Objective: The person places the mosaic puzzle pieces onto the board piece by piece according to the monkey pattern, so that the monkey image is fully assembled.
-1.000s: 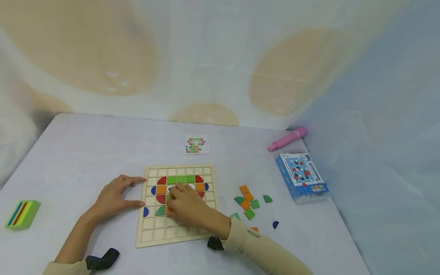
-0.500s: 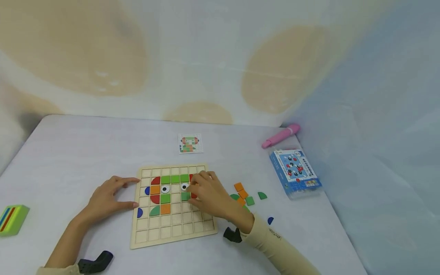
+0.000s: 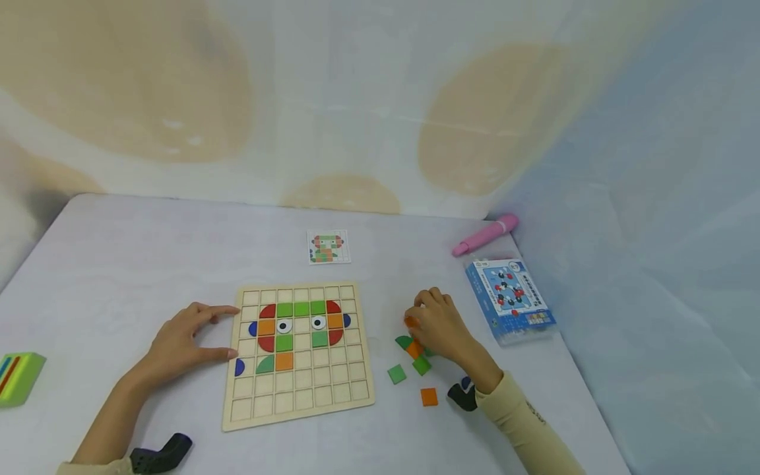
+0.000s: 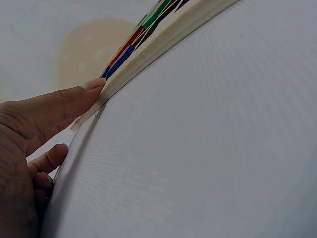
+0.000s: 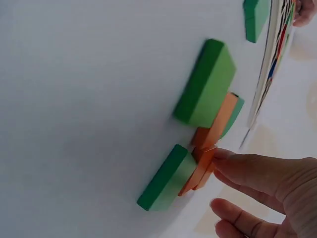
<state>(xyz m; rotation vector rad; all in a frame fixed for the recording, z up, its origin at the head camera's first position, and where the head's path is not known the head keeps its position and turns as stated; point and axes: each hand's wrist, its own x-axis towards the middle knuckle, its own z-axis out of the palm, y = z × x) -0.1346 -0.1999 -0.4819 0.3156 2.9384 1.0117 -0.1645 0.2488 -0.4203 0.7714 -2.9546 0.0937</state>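
My left hand rests at the left edge of a wooden grid board, thumb and forefinger stretched out against it. On the board, coloured tiles and two eye pieces form a face, with an orange square below it. To the right, my right hand reaches down over a small group of loose tiles. Its thumb and forefinger pinch an orange square tile, which lies against other orange and green tiles in the right wrist view. The hand partly hides the group in the head view.
Behind the board lies a small pattern card. A blue box and a pink pen-like object are at the right edge. A green block is far left. Loose green and orange squares lie right of the board.
My right hand has moved off the board, rightwards to the loose tiles, and now pinches an orange one. The orange square under the face is uncovered. The left hand stays at the board's edge.
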